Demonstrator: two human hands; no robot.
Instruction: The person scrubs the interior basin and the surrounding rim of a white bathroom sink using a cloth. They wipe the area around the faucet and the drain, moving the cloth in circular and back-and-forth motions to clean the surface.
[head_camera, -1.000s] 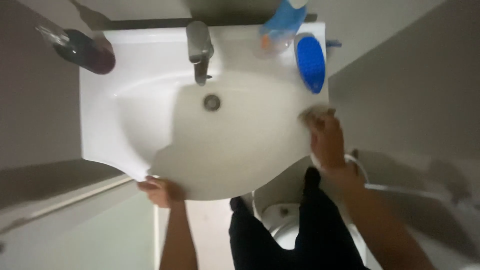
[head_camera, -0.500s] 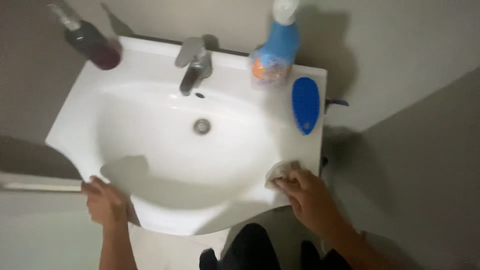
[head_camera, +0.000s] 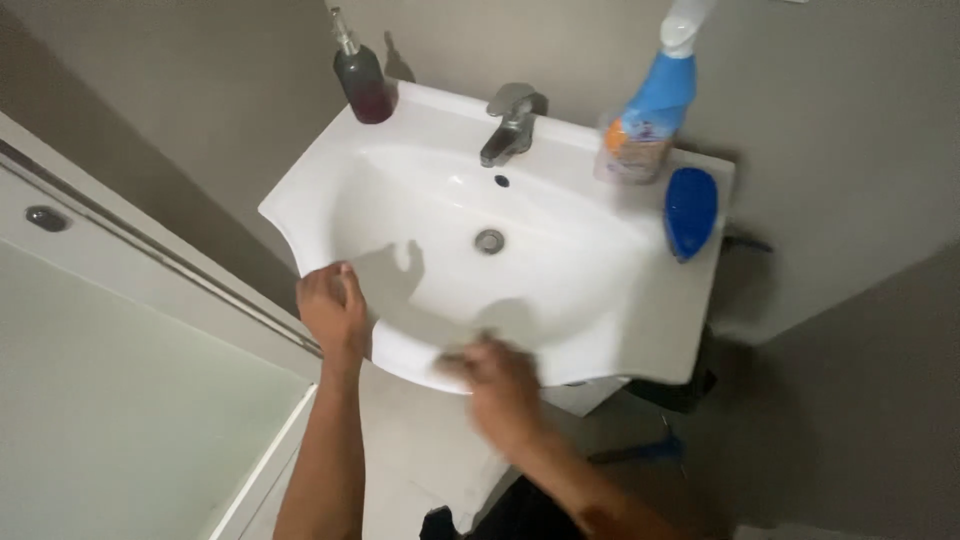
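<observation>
while the left hand (head_camera: 333, 308) lies curled, fingers pressed together, over the front left rim of the white sink (head_camera: 620, 300), the right hand (head_camera: 500, 385) is blurred on the front rim just beside it, and whether it is spread or pinching something pale under its fingers cannot be told. beyond both hands, across the bowl, sit the drain (head_camera: 489, 240) and the metal tap (head_camera: 512, 125), with a dark soap bottle (head_camera: 363, 80) far past the left hand, and a blue spray bottle (head_camera: 645, 110) and a blue oval brush (head_camera: 690, 210) well beyond the right hand.
</observation>
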